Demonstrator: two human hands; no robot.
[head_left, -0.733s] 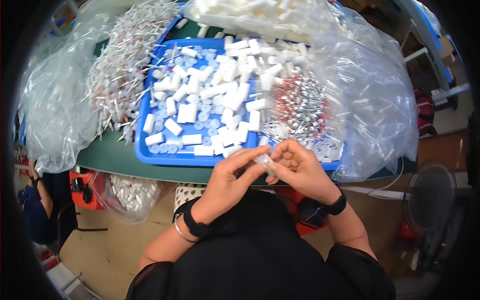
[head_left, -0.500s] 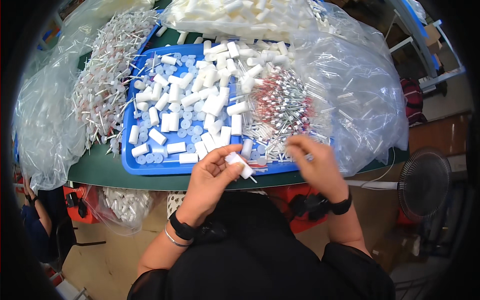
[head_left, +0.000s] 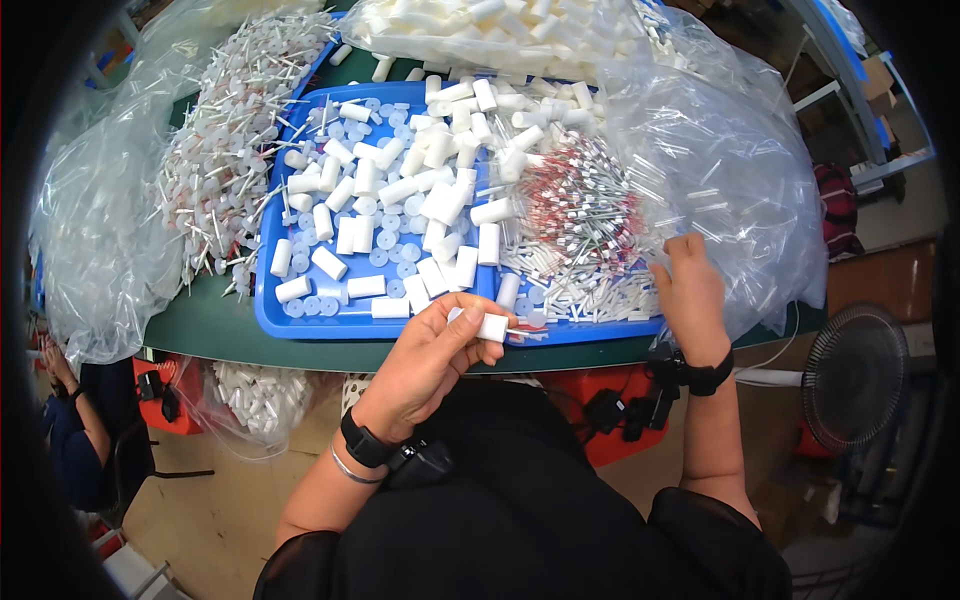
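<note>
My left hand (head_left: 428, 352) is closed around a white foam-like cylinder (head_left: 491, 327). A thin stem and short pale pieces stick out of the cylinder's right end; what they are is too small to tell. My right hand (head_left: 692, 290) reaches over the right side of the blue tray (head_left: 345, 329), by the clear plastic bag (head_left: 755, 240) and loose clear tubes (head_left: 692, 178). Its thumb and forefinger stand apart, and nothing shows between them. Between the hands lie small white tubes (head_left: 590, 295) and a pile of red and green thin parts with white heads (head_left: 585, 200).
Several white cylinders (head_left: 365, 287) and translucent discs (head_left: 378, 257) fill the tray's left part. A heap of stemmed discs (head_left: 225, 150) sits to its left. A bag of white cylinders (head_left: 500, 35) lies behind. A fan (head_left: 855, 375) stands at right; another person's arm (head_left: 85, 420) shows far left.
My right hand has moved right and away from me, toward the clear bag. The cylinder in my left hand has turned to lie nearly level, its stem end to the right.
</note>
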